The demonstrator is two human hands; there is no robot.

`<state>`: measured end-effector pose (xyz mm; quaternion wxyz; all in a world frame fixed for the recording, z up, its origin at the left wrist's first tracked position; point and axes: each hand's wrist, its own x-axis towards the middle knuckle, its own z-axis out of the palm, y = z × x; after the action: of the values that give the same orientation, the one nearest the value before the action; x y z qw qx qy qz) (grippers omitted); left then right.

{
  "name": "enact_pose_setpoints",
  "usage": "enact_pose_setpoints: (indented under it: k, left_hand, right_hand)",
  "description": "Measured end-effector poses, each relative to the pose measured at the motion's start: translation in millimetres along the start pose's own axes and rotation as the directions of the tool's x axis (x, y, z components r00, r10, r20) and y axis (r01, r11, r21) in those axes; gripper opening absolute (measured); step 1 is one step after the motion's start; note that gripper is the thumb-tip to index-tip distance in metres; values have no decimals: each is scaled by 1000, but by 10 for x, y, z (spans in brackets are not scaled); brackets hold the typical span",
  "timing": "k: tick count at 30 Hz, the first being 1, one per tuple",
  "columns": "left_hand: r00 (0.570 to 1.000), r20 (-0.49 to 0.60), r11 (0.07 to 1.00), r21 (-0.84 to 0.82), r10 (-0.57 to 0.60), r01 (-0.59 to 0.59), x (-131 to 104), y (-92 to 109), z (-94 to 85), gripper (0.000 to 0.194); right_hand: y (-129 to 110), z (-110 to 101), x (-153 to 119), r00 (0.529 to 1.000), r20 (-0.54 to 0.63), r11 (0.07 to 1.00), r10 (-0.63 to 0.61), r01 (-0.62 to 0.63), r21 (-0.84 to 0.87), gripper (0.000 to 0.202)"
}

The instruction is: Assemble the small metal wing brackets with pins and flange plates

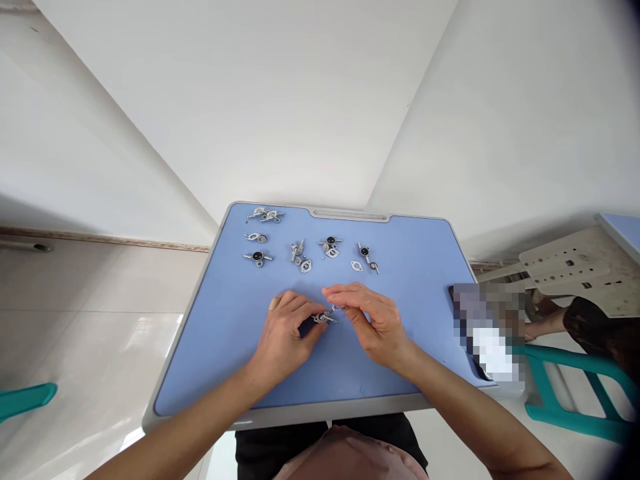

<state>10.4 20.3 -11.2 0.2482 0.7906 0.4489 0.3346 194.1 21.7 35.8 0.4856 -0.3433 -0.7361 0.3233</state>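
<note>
Over the front half of the blue tabletop, my left hand (283,330) pinches a small silvery metal fitting (325,319) between thumb and fingers. Close on its right, my right hand (371,319) has its thumb and index finger together at a tiny shiny metal piece (335,308), whose exact kind is too small to tell. This piece meets or nearly meets the top of the fitting. The other fingers of my right hand reach out above it and partly cover the spot.
Farther back lie several small metal assemblies, among them a black-topped one (257,257), another (365,252) and a flat gasket-like plate (356,265). A blurred-out phone-like object (483,333) rests at the table's right edge. A green stool (575,387) and another person's leg are at right.
</note>
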Motion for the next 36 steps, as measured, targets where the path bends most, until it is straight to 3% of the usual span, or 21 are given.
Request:
enact_pose_setpoints:
  k: [4,9,11,13,16,20,28,32,36]
  left_hand:
    - [1000,-9,999,43,-5,5,-24,-9,-7,17]
    - [999,-11,997,76,-33,34,-41,-40,-2,12]
    - [999,-6,996,75,-38,38,-43,-52,4,11]
    - [999,-5,997,70,-42,42,-44,-60,10,11]
    - [999,-14,997,66,-45,45,-48,-68,20,12]
    - [999,-22,997,67,-39,40,-49,-71,25,10]
    - [999,14,995,95,-32,30,-51,-25,-9,12]
    - [999,48,992,123,-21,15,-85,13,-48,19]
    - [990,132,993,114,-50,35,-80,0,-166,29]
  right_hand:
    - [29,-40,-30,980,-63,974,189,-179,135,27]
    - [59,-190,-53,924,-168,915,343,-287,284,28]
    - [52,-231,-59,886,-121,889,448,-429,158,27]
    - [36,-223,-78,833,-2,827,553,-549,-122,18]
    - [16,-125,-133,776,162,722,609,-459,-517,10]
    - [7,23,-176,770,161,600,617,-328,-730,15]
    - [-41,122,-97,746,124,438,655,-240,-866,29]
    - [-8,147,-111,763,136,450,632,-218,-866,27]
    - [25,131,-144,823,115,488,556,-212,-846,20]
